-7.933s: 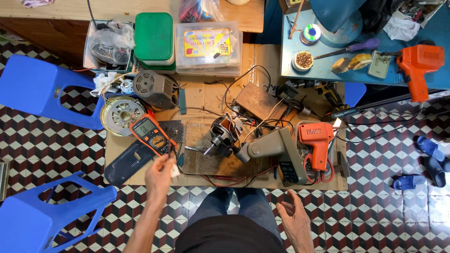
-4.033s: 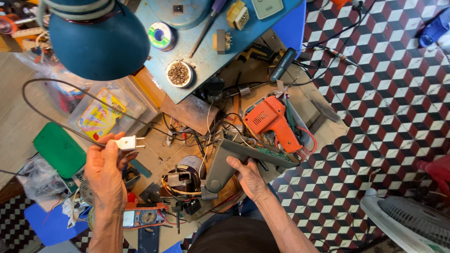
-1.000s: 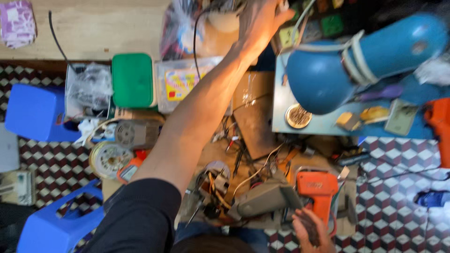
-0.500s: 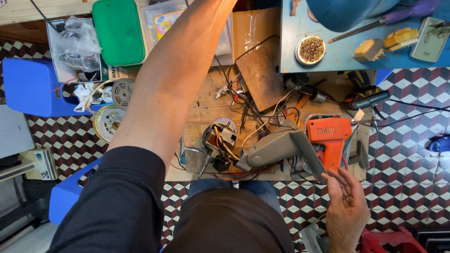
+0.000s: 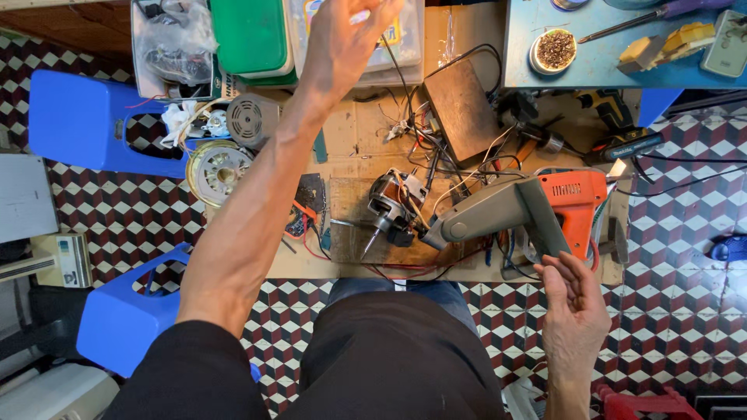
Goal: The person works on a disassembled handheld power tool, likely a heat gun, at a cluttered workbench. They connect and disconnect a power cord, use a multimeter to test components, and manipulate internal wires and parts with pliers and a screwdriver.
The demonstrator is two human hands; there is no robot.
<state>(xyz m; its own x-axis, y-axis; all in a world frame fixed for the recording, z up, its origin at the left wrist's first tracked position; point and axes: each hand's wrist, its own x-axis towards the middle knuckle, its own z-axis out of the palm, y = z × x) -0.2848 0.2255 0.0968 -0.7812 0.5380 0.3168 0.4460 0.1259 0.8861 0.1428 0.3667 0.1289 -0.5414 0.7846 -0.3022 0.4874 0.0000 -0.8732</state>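
Soldering gun (image 5: pixel 537 214) lies lengthwise left-right, tip pointing left, near right hand (image 5: pixel 574 307)

Single head-worn camera is looking straight down from above the seated person's lap, fairly near, taking in the cluttered worktop (image 5: pixel 366 140), the checkered floor (image 5: pixel 685 311), and both forearms reaching out below.

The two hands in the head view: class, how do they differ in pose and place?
The left hand is stretched far forward over the clear plastic box, arm fully extended; the right hand stays close to the body, at the cardboard's near edge. The left pinches something small and pale; the right is empty, its fingers loosely curled beside the grey gun-shaped tool. Both are bare.
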